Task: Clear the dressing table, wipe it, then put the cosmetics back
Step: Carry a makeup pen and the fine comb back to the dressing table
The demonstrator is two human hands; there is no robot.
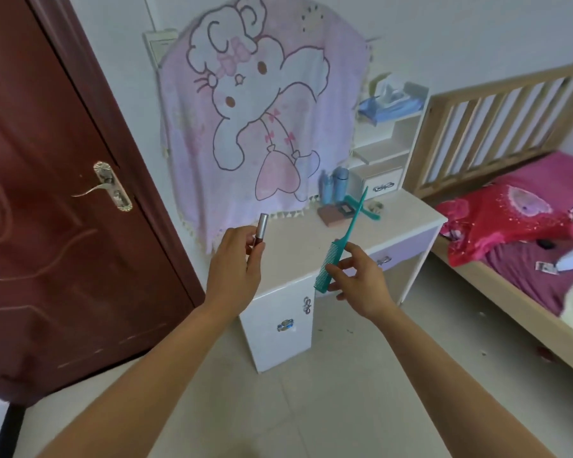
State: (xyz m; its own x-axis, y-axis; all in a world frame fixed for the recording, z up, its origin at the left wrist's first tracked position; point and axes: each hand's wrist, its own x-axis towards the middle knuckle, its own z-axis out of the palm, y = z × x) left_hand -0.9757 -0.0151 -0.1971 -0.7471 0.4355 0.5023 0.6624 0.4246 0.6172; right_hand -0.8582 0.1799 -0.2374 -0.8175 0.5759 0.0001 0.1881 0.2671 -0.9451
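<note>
Your left hand (237,264) pinches a slim silver-capped cosmetic tube (260,230), held upright above the table's (298,246) left front edge. Your right hand (358,280) grips a teal tail comb (339,246) by its toothed end, fingers curled around it; the thin tail slants up and away over the tabletop. At the table's back right corner, well apart from both hands, stand two blue bottles (334,186), beside a flat brown compact (336,214) and a second teal comb (364,208). A pink cartoon blanket (262,120) hangs behind the table.
</note>
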